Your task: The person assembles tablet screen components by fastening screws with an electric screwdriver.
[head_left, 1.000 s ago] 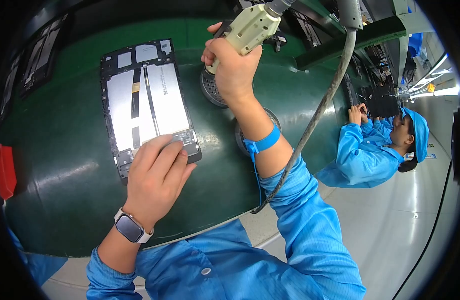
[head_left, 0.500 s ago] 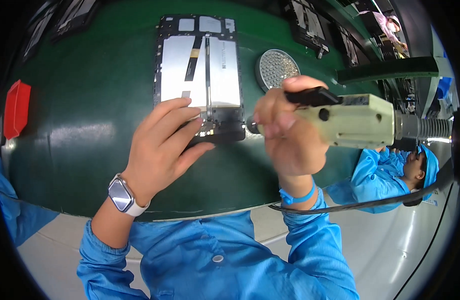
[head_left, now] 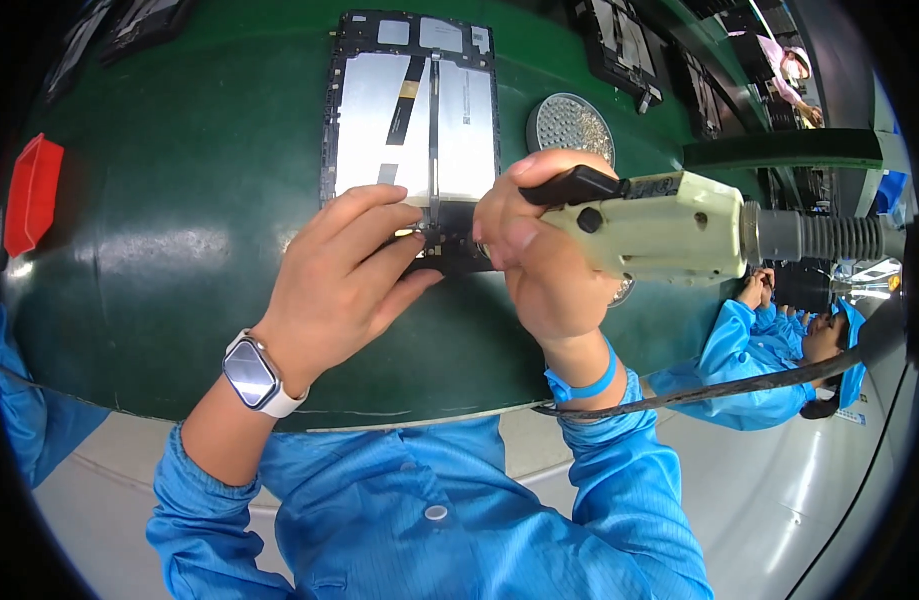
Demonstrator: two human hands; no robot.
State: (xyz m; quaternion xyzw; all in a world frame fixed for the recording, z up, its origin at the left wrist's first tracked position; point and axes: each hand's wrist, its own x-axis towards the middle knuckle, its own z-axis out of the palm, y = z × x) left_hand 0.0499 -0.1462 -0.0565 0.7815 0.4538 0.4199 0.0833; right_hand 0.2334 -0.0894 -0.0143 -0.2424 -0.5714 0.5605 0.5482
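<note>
An opened tablet (head_left: pixel 464 130) with a silver panel, black frame and dark ribbon cables lies on the green worktop. On its lower left part rests my left hand (head_left: pixel 344 265), fingers apart and fingertips by the small circuit board. My right hand (head_left: pixel 554 275) is wrapped round a pale electric screwdriver (head_left: pixel 669 230) with a black lever, held nearly level. The driver's tip is hidden behind my fingers at the tablet's lower right edge. A round grey dish (head_left: pixel 569 125) of small metal screws sits just beyond my right hand.
At the left stands a red bin (head_left: pixel 34 195). More opened tablets (head_left: pixel 619 45) lie at the far right and far left. A green bar (head_left: pixel 779 149) and a black cable (head_left: pixel 719 388) cross the right side. Another person in blue (head_left: pixel 724 340) sits at the right.
My right hand has brought the screwdriver left and onto the tablet's lower right part. The tablet and my left hand appear slightly farther right in the picture.
</note>
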